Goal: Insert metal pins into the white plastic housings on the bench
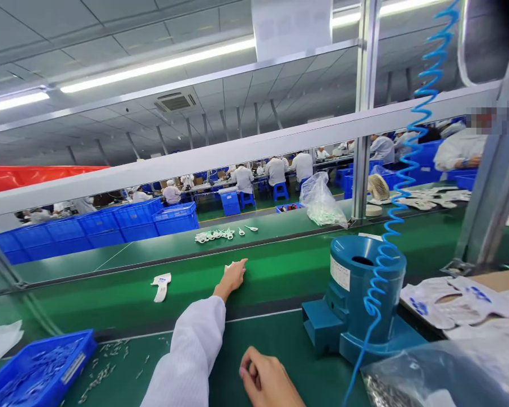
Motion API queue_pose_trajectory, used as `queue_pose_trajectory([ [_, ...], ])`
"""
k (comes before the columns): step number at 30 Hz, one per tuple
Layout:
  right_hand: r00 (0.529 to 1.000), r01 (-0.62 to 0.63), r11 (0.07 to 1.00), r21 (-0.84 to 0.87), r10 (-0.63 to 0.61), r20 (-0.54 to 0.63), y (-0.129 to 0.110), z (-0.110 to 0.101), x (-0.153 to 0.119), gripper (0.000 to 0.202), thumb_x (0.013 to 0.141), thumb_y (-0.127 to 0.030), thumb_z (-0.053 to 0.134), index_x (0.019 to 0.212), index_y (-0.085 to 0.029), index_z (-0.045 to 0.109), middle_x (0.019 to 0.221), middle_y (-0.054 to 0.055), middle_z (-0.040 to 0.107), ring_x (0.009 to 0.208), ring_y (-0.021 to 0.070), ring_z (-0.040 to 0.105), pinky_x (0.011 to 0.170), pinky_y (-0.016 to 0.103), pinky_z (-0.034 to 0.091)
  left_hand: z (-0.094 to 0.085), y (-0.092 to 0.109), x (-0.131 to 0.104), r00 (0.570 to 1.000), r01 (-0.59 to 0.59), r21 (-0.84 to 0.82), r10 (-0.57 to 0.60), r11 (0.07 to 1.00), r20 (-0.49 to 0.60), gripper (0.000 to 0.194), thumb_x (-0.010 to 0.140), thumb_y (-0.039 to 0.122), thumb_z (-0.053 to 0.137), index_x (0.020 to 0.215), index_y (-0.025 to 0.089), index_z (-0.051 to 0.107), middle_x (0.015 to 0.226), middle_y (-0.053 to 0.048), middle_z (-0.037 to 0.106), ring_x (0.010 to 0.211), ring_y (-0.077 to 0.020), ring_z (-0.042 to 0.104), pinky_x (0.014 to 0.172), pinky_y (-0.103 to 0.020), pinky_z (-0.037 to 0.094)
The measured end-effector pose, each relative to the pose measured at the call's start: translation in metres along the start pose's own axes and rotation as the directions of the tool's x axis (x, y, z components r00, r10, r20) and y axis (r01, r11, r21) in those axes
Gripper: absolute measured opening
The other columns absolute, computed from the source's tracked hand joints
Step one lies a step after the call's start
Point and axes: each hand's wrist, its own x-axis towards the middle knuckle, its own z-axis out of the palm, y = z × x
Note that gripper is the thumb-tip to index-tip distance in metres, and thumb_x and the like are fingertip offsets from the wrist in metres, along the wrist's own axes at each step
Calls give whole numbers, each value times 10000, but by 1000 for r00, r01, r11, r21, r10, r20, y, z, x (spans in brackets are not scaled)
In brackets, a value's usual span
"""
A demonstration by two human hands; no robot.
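White pieces (pixel 215 235): beyond the teal machine (pixel 362 294), leftward; cluster laid out, two apart; remainder uncounted. Left hand (pixel 234 275): left of machine, index finger extended, pinch indeterminable. Right hand (pixel 274 380): nearer than machine, fingers loosely curled, contents unclear.

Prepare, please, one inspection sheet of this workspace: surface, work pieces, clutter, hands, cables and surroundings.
Surface: dark green bench in front, brighter green conveyor belt behind.
Work pieces: curved white piece on the belt; green-and-white pieces on the ledge beyond.
Clutter: loose small parts beside the blue tray; clear plastic bag at front right.
Hands: left hand reaches over the belt, its grip unclear; right hand is above the bench, fingers curled, no held item visible.
Cables: electrical cable, nothing seen; blue coiled hose hangs before the teal machine.
Surroundings: seated people in white, blue crates, tube lights.
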Motion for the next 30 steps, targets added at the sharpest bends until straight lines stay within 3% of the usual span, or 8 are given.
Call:
queue_pose_trajectory([
  [5,1000,-6,1000,-2,6,23,-2,-3,-1,99,877,-198,501,847,-233,589,718,-8,640,679,154,604,617,226,372,-6,5,-2,998,-24,-138,17,990,-53,367,949,356,604,1265,173,563,1280,-97,586,1092,-234,617,916,-454,537],
  [10,999,41,999,-3,-41,-12,-12,-10,-10,159,932,-229,447,877,-234,595,740,-8,641,682,151,587,615,235,357,-72,11,-38,989,-42,-287,0,957,-145,358,968,345,561,1286,181,548,1291,-101,591,1127,-228,606,951,-438,519],
  [13,998,60,998,-11,-60,-3,-14,-12,-12,157,939,-233,451,901,-223,604,768,2,651,717,156,600,640,241,370,-129,16,-106,989,-13,-323,-37,946,-146,341,951,357,531,1240,183,577,1084,-67,674,1022,-196,640,913,-355,529],
  [17,997,74,996,-54,-72,33,-12,-11,-16,171,939,-239,452,941,-199,618,829,33,662,775,178,615,686,267,410,-178,22,-249,971,118,-316,-176,942,-164,418,924,454,540,1279,233,554,974,-23,681,923,-193,661,902,-355,538],
  [20,994,99,989,-107,-92,63,-13,-5,-18,242,942,-241,440,1068,-174,636,1001,81,669,903,204,628,777,297,451,-168,8,-363,883,326,-161,-360,932,-301,407,934,497,500,1258,264,578,1135,-61,684,1081,-249,648,980,-433,516],
  [23,987,137,976,-168,-120,109,-22,9,-10,342,956,-237,421,1225,-150,613,1214,122,627,1083,227,600,933,326,443,-127,-26,-444,808,450,26,-395,893,-437,410,909,524,498,1189,258,634,1209,-86,682,1172,-311,621,1016,-524,497],
  [27,960,244,921,-303,-185,210,-50,39,17,406,954,-193,443,1337,-142,569,1341,125,565,1197,236,538,1040,331,387,-74,-53,-478,842,412,108,-332,905,-425,430,927,510,477,1205,240,663,1309,-91,646,1267,-320,572,1021,-517,509],
  [30,952,273,873,-404,-184,246,-70,62,38,363,956,-176,453,1284,-151,607,1264,131,595,1130,250,555,980,339,411,-54,-37,-469,846,393,129,-302,911,-440,422,961,460,455,1259,224,637,1348,-110,617,1276,-306,565,1021,-508,510],
])
